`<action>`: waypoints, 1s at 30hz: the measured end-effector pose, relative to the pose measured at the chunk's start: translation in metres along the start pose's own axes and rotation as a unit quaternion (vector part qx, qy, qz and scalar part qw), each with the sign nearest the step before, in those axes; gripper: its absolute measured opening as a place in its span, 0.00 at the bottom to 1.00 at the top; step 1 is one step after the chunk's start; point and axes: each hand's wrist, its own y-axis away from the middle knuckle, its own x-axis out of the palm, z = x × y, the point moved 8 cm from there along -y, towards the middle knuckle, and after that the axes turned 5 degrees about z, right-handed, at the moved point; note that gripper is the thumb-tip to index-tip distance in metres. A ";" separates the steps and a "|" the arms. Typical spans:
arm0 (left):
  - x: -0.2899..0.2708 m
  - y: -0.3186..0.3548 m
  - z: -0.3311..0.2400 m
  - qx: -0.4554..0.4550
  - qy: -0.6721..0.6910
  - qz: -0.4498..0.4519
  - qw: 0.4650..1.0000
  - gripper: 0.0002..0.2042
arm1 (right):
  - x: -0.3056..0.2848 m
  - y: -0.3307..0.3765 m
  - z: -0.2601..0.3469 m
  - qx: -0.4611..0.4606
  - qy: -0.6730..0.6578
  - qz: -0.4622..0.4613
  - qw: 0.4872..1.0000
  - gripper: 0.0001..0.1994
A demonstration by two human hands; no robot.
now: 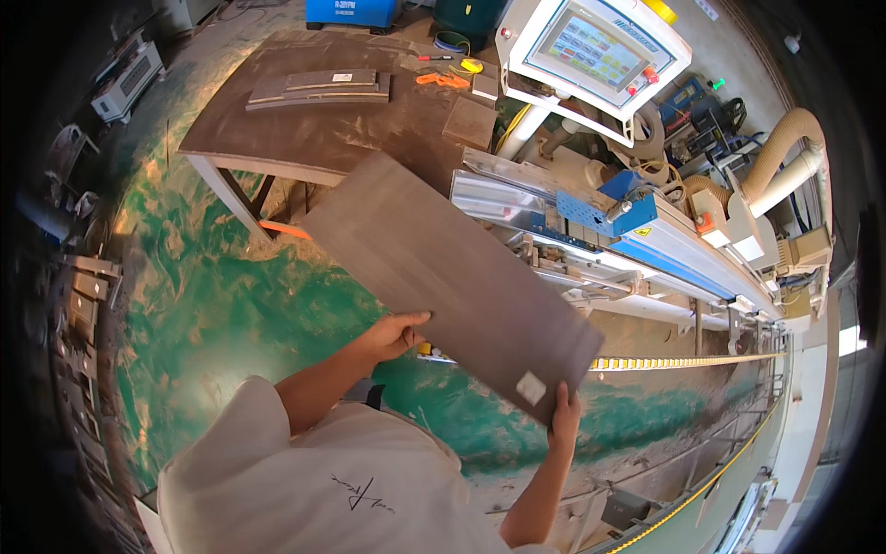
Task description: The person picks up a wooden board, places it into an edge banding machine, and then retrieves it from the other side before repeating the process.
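Observation:
A long grey-brown wooden panel [443, 277] with a small white label near its lower end is held flat in front of me, slanting from upper left to lower right. My left hand [392, 334] grips its near long edge about midway. My right hand [564, 415] holds the lower right corner, next to the label. The panel's far end reaches toward the infeed of a long woodworking machine [646, 235].
A brown work table [323, 129] at the back carries a stack of similar panels [318, 88], an orange tool and small boards. The machine has a white touch-screen console [591, 51], beige dust hoses [784, 148] and a yellow-studded conveyor track [683, 362]. Green floor lies left.

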 end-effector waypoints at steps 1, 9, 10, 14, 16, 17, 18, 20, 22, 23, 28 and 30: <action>-0.013 -0.019 -0.012 0.008 -0.005 -0.062 0.998 0.07 | 0.014 -0.019 -0.007 0.068 -0.031 -0.004 0.997 0.29; -0.017 -0.098 -0.093 0.077 0.015 -0.124 0.989 0.20 | 0.072 -0.209 -0.019 0.181 -0.086 0.066 0.978 0.17; -0.022 -0.102 -0.098 0.066 0.005 -0.130 0.989 0.23 | 0.066 -0.228 -0.027 0.182 -0.133 0.037 0.974 0.16; -0.069 -0.079 -0.162 0.190 -0.002 -0.206 0.960 0.28 | 0.030 -0.299 -0.051 0.160 -0.294 -0.070 0.940 0.15; -0.088 -0.057 -0.194 0.208 -0.031 -0.265 0.941 0.28 | 0.024 -0.322 -0.058 0.155 -0.321 -0.114 0.927 0.16; -0.092 -0.047 -0.203 0.212 -0.052 -0.286 0.933 0.27 | 0.025 -0.330 -0.057 0.159 -0.315 -0.132 0.926 0.16; -0.091 -0.042 -0.210 0.217 -0.072 -0.305 0.925 0.27 | 0.026 -0.338 -0.050 0.160 -0.306 -0.149 0.926 0.16; -0.087 -0.043 -0.213 0.197 -0.086 -0.356 0.909 0.26 | 0.032 -0.349 -0.032 0.153 -0.286 -0.159 0.932 0.16; -0.083 -0.051 -0.202 0.174 -0.103 -0.395 0.896 0.25 | 0.019 -0.353 -0.033 0.140 -0.256 -0.171 0.941 0.16; -0.082 -0.055 -0.203 0.172 -0.117 -0.409 0.888 0.25 | 0.014 -0.355 -0.034 0.127 -0.244 -0.168 0.947 0.16; -0.105 -0.069 -0.193 0.135 -0.113 -0.435 0.883 0.21 | -0.006 -0.368 -0.033 0.094 -0.221 -0.182 0.954 0.17; -0.099 -0.076 -0.181 0.143 -0.105 -0.442 0.879 0.17 | -0.029 -0.376 -0.040 0.098 -0.182 -0.218 0.954 0.18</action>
